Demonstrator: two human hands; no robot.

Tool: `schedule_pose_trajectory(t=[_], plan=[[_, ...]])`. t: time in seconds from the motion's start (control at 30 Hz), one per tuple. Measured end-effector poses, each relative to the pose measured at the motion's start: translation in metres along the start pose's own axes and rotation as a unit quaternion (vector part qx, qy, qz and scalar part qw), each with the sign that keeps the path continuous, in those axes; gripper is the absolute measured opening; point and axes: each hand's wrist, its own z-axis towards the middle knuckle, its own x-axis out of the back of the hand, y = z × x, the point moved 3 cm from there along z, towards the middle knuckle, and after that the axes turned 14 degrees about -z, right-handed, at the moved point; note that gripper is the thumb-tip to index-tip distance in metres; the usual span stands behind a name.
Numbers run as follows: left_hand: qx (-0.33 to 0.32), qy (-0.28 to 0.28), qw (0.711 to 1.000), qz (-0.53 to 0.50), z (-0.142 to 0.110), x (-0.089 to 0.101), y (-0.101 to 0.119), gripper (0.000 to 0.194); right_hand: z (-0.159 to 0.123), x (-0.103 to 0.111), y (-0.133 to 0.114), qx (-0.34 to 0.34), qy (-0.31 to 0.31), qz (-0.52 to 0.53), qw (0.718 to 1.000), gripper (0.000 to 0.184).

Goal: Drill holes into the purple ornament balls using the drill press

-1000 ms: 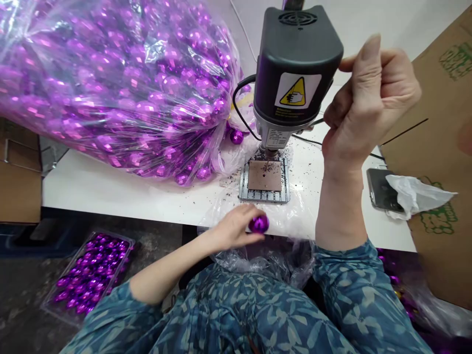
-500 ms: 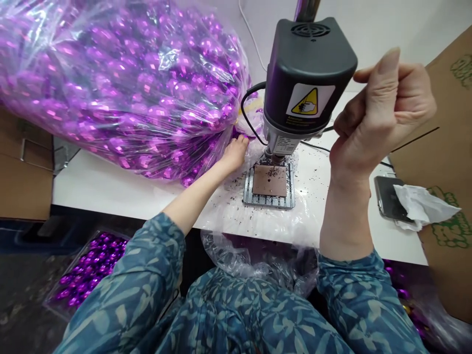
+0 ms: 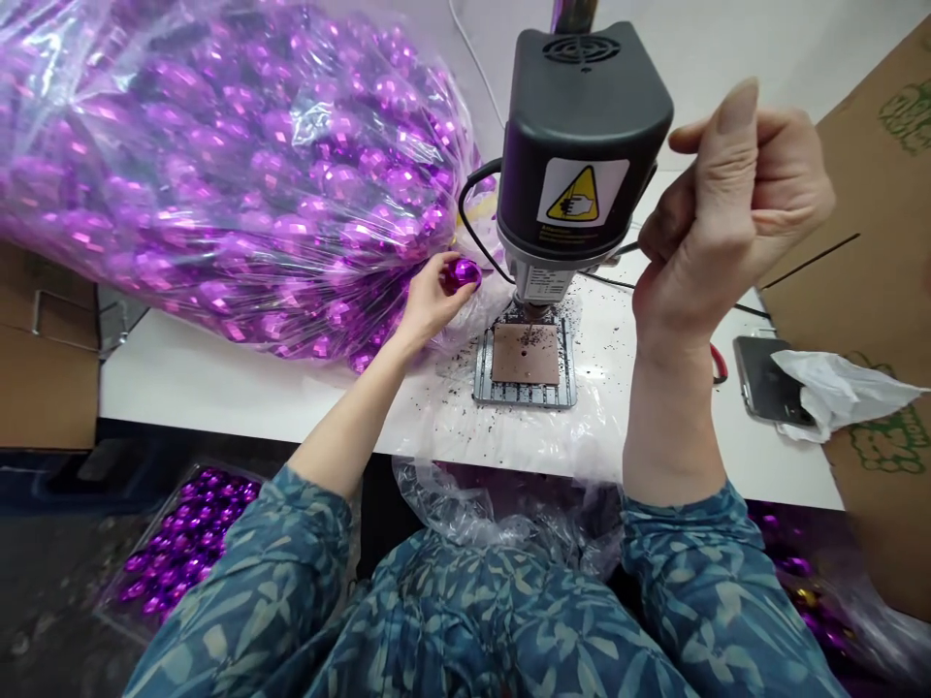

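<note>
Pinched between the fingertips and thumb of my left hand (image 3: 429,301) is a shiny purple faceted ball (image 3: 465,273), just left of the bench drill press (image 3: 586,145). A large clear bag of the same balls (image 3: 291,184) lies behind and left of that hand. My right hand (image 3: 734,204) is curled closed, raised beside the black motor housing; whatever its fingers wrap round is hidden. Below the drill head, a brown square plate (image 3: 525,354) with a small dark hole lies on the slotted metal base (image 3: 486,393). Dark shavings are scattered over both.
On the white table's (image 3: 218,373) right side are a phone (image 3: 771,378) and crumpled white tissue (image 3: 850,393). A cardboard box (image 3: 844,291) stands at the right edge. Clear plastic film (image 3: 501,519) hangs over the front edge. Down left sits a tray of purple balls (image 3: 196,528).
My left hand has drawn back left from the bag's mouth, and a purple ball now shows in its fingers. My right hand stays closed beside the drill. The view has shifted slightly.
</note>
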Motion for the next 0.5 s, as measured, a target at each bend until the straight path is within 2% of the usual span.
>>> schedule_pose_trajectory(t=[0.07,0.13,0.23,0.3,0.4,0.5], plan=[[0.063,-0.007,0.984,-0.164,-0.025,0.004,0.009,0.041,0.001,-0.001,0.000,0.001,0.008,0.004,1.000,0.044],[0.140,-0.039,0.947,-0.288,-0.047,-0.001,0.011,0.038,0.001,-0.002,0.000,-0.003,0.013,0.005,1.000,0.045],[0.218,-0.083,0.905,-0.354,-0.073,-0.015,0.001,0.047,0.001,-0.003,-0.001,-0.008,0.008,-0.003,1.000,0.045],[0.225,-0.081,0.909,-0.342,-0.082,-0.025,-0.011,0.055,0.000,-0.003,-0.001,-0.006,0.001,-0.007,1.000,0.045],[0.179,-0.058,0.932,-0.309,-0.086,-0.037,-0.028,0.063,-0.001,-0.002,-0.001,0.003,-0.005,-0.011,1.000,0.045],[0.145,-0.061,0.946,-0.282,-0.085,-0.050,-0.038,0.062,-0.001,-0.002,0.000,0.009,-0.003,-0.024,1.000,0.046]])
